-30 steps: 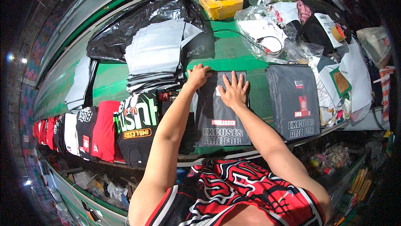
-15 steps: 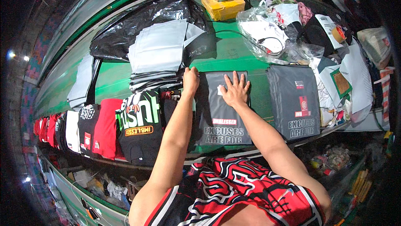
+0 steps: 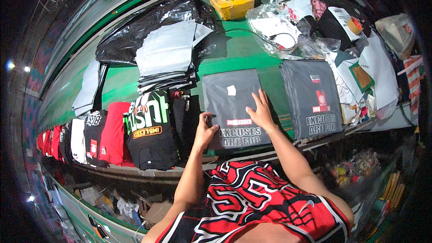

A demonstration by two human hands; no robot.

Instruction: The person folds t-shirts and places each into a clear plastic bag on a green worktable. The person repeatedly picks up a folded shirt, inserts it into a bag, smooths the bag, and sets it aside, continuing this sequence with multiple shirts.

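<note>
Now the left hand has slid from the far edge to the near left edge of the folded grey printed shirt, fingers curled on that edge, while the right hand stays flat and spread on its middle. Left of it lies a black green-lettered shirt, right a second grey shirt, on the green table.

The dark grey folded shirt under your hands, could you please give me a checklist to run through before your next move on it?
1. Dark grey folded shirt lies flat on the green table: ok.
2. Right hand pressed flat on it: ok.
3. Left hand grips its left edge: ok.
4. Clear of the second grey folded shirt: ok.
5. Clear of the black printed shirt: cannot tell.
</note>
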